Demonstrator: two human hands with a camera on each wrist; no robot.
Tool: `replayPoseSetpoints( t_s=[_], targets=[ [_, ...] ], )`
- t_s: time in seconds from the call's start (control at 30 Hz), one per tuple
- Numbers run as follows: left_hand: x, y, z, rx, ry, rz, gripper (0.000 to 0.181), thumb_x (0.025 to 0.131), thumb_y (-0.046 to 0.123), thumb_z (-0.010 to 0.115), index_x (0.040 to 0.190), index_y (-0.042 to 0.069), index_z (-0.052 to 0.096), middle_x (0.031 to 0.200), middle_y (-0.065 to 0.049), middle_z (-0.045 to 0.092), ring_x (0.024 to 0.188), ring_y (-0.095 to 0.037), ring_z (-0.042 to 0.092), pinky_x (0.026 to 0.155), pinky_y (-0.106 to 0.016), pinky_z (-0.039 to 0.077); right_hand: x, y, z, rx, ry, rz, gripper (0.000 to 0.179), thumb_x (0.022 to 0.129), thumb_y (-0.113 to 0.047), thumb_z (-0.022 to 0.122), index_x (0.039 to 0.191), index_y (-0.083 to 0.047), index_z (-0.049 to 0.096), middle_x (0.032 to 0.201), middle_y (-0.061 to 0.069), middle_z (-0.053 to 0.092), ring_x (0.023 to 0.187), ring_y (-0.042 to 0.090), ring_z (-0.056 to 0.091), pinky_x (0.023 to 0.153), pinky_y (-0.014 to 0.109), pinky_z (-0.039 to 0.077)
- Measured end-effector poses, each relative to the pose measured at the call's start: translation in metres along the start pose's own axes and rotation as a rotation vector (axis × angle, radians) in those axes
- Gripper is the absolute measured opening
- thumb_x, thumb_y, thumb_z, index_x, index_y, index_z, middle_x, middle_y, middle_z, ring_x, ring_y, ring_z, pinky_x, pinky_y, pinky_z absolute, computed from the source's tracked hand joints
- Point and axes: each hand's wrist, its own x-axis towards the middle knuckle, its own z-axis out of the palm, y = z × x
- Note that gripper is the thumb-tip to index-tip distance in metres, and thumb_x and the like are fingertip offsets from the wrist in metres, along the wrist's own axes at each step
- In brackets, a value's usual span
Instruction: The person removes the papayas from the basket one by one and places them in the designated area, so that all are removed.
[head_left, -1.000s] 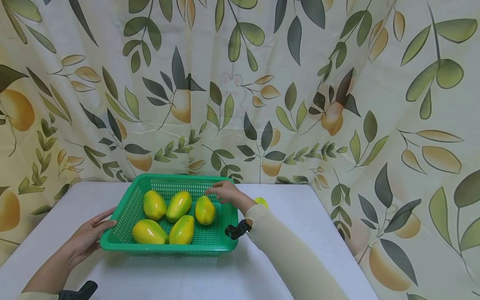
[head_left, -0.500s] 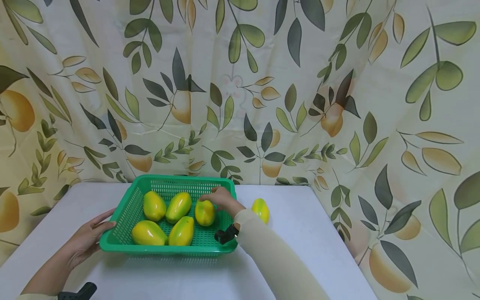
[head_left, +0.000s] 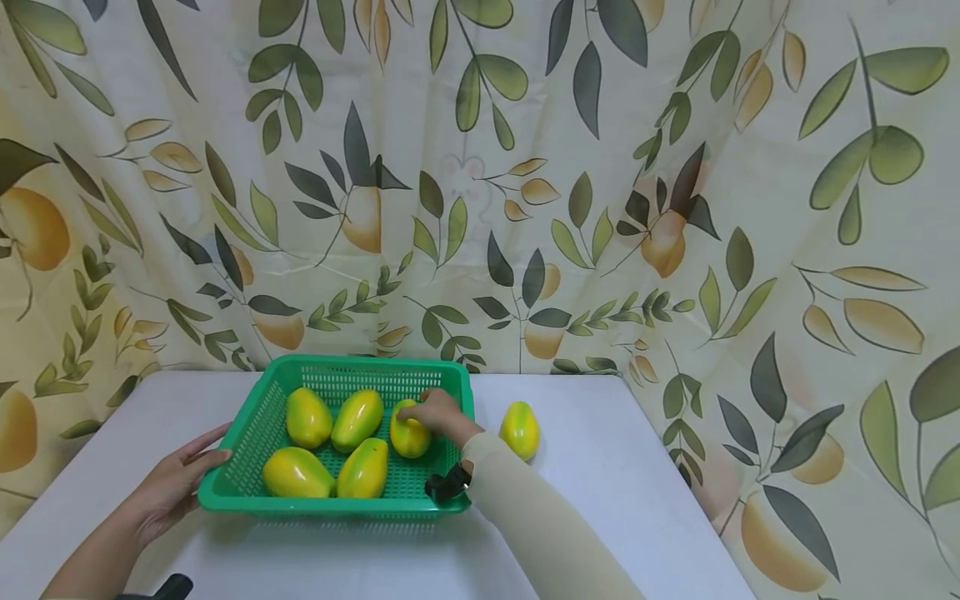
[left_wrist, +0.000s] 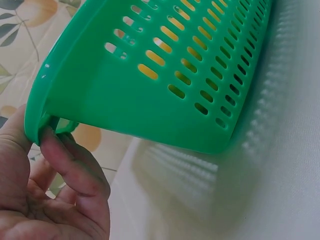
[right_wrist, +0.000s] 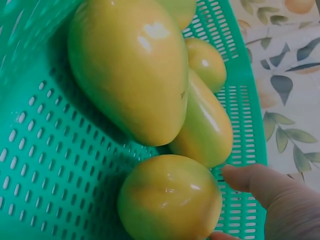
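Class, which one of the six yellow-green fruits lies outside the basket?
The fruit on the white table, to the right of the green basket; the other five lie inside the basket.

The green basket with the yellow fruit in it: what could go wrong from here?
The fruit by the right hand looks smooth and shiny, so it might slip if picked up. The left hand holds the basket by the rim at one end, so a tug there could shift or tip it. Outside, a loose fruit lies on the table near the right sleeve in the head view, and might get knocked.
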Motion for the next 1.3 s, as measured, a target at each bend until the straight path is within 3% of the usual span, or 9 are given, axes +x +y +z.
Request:
replayPoseSetpoints(
  t_s=[0.17, 0.33, 0.47, 0.87, 1.3],
  targets=[
    [0.0004, 0.0010, -0.0001, -0.018, -0.006, -0.012, 0.081, 0.083, 0.030, 0.064, 0.145, 0.014, 0.013, 0.096, 0.002, 0.059, 0.084, -0.019, 0.062, 0.075, -0.035, 0.052, 0.0011, 0.0016, 0.0015, -0.005, 0.004, 0.012, 0.062, 0.075, -0.036, 0.068, 0.122, 0.001, 0.049, 0.105, 0.011, 0.053, 0.084, 0.021, 0.052, 0.069, 0.035, 0.051],
    [0.0010, 0.0003, -0.0008, -0.056, -0.011, -0.031, 0.081, 0.083, 0.028, 0.064, 0.145, 0.016, 0.013, 0.095, 0.004, 0.061, 0.085, -0.020, 0.062, 0.076, -0.037, 0.052, 0.0005, 0.0016, 0.0025, -0.015, -0.005, 0.014, 0.044, 0.075, -0.035, 0.069, 0.102, -0.001, 0.058, 0.087, 0.006, 0.053, 0.075, 0.020, 0.052, 0.064, 0.032, 0.051],
    [0.0007, -0.0002, -0.0010, -0.066, -0.010, -0.027, 0.080, 0.084, 0.028, 0.063, 0.145, 0.017, 0.012, 0.094, 0.005, 0.062, 0.084, -0.021, 0.063, 0.075, -0.036, 0.052, 0.0002, 0.0017, 0.0034, -0.006, -0.003, 0.016, 0.038, 0.074, -0.035, 0.070, 0.093, -0.003, 0.059, 0.083, 0.005, 0.052, 0.073, 0.019, 0.051, 0.065, 0.035, 0.052],
    [-0.0010, 0.0001, 0.0003, -0.064, -0.018, -0.022, 0.079, 0.085, 0.028, 0.062, 0.145, 0.017, 0.012, 0.095, 0.005, 0.061, 0.085, -0.019, 0.062, 0.076, -0.036, 0.052, 0.0000, 0.0021, 0.0028, 0.016, -0.014, 0.027, 0.034, 0.074, -0.032, 0.071, 0.088, -0.003, 0.058, 0.082, 0.005, 0.053, 0.073, 0.019, 0.053, 0.065, 0.038, 0.053],
    [-0.0020, -0.0002, 0.0008, -0.054, -0.011, -0.002, 0.079, 0.085, 0.028, 0.063, 0.145, 0.015, 0.014, 0.094, 0.006, 0.062, 0.083, -0.017, 0.062, 0.073, -0.034, 0.053, -0.0040, -0.0037, 0.0006, 0.037, -0.019, 0.043, 0.041, 0.075, -0.029, 0.071, 0.099, 0.000, 0.056, 0.086, 0.007, 0.052, 0.075, 0.021, 0.054, 0.068, 0.041, 0.053]
  ],
)
